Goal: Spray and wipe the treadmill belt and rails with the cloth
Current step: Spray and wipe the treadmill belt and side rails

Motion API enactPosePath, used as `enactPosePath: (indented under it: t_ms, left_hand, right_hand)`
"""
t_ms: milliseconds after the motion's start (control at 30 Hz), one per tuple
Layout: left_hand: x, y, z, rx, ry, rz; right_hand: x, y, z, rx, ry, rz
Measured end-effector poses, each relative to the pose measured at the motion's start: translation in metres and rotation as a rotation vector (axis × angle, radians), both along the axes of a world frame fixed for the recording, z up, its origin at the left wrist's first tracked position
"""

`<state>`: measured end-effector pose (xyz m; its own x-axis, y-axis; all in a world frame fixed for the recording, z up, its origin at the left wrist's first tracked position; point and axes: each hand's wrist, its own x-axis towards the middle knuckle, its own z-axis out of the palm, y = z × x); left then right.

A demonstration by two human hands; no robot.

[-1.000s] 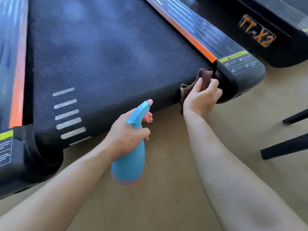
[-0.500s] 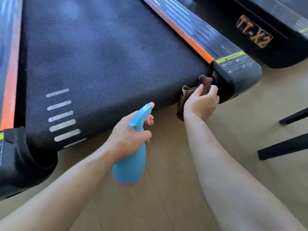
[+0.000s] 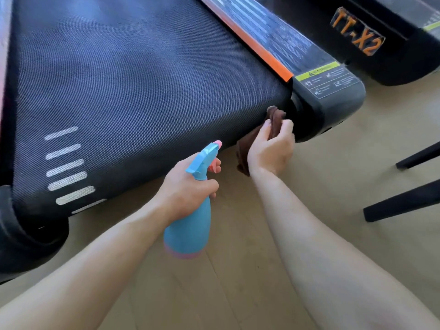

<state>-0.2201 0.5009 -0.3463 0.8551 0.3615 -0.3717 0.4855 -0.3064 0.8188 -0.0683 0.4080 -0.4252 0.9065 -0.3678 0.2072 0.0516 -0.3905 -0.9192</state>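
Observation:
The black treadmill belt (image 3: pixel 142 91) fills the upper left, with white stripes near its rear edge. Its right rail (image 3: pixel 285 44) is black with an orange strip and ends in a rounded cap (image 3: pixel 333 96). My right hand (image 3: pixel 271 151) grips a brown cloth (image 3: pixel 276 117) against the belt's rear right corner, beside the cap. My left hand (image 3: pixel 188 186) holds a blue spray bottle (image 3: pixel 190 225) with a pink trigger by its neck, nozzle pointing at the belt's rear edge.
A second treadmill marked TT-X2 (image 3: pixel 357 32) stands at the upper right. Two black legs (image 3: pixel 404 203) of some furniture reach in from the right over the pale wood floor (image 3: pixel 238 294). The left rear cap (image 3: pixel 21 239) sits at the lower left.
My right hand with the cloth has slid down and slightly left, from the gap by the rail cap toward the belt's rear edge. The spray bottle has stayed roughly where it was.

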Motion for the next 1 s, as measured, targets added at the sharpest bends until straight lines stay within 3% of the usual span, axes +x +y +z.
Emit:
enactPosePath:
  t_ms: [133, 333, 567, 700, 800, 1000]
  left_hand:
    - [0.000, -0.003, 0.006, 0.042, -0.003, 0.024]
    - [-0.007, 0.000, 0.007, 0.051, -0.012, 0.031]
    - [-0.032, 0.018, 0.013, 0.060, -0.018, 0.101]
    - [-0.049, 0.037, 0.014, 0.062, -0.031, 0.116]
    - [-0.063, 0.050, 0.015, 0.031, -0.057, 0.159]
    - [-0.084, 0.066, 0.019, 0.077, 0.014, 0.162]
  right_hand:
    - [-0.019, -0.010, -0.016, -0.059, -0.100, 0.246]
    - [0.024, -0.017, 0.002, -0.021, -0.063, 0.054]
    - [-0.022, 0.010, -0.007, -0.324, -0.409, 0.409]
    - [0.019, 0.002, 0.008, -0.301, -0.386, 0.241]
    - [0.001, 0.020, 0.012, -0.286, -0.324, 0.210]
    - [-0.102, 0.080, -0.001, -0.471, -0.575, 0.620]
